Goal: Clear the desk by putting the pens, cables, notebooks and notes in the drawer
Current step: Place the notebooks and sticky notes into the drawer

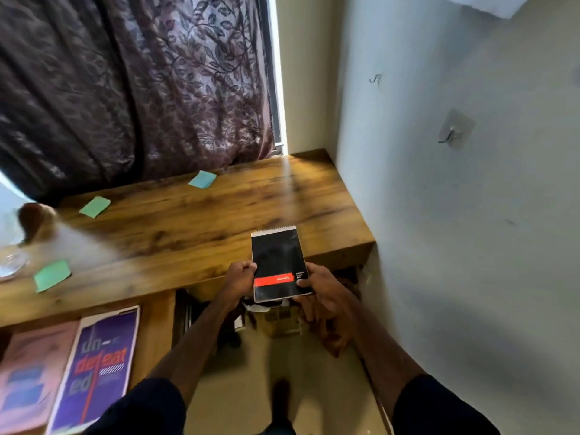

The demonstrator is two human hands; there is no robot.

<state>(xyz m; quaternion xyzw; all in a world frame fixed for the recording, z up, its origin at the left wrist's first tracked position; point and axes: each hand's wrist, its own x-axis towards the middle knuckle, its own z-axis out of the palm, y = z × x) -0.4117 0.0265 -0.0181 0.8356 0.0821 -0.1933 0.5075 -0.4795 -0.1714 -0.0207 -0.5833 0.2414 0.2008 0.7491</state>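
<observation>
I hold a black spiral notepad (277,262) with a red band in both hands, just off the front edge of the wooden desk (201,221). My left hand (240,273) grips its left edge and my right hand (320,293) its lower right corner. Three sticky notes lie on the desk: a blue one (202,178) at the back, a green one (95,206) at the left, another green one (51,275) near the front left. The open drawer (150,328) at lower left holds a purple notebook (97,365) and a pink one (28,372).
A dark patterned curtain (125,89) hangs behind the desk. A white wall (455,215) with an adhesive hook (452,133) bounds the right side. A glass dish (11,263) and a brown object (34,219) sit at the desk's left end. Clutter lies under the desk.
</observation>
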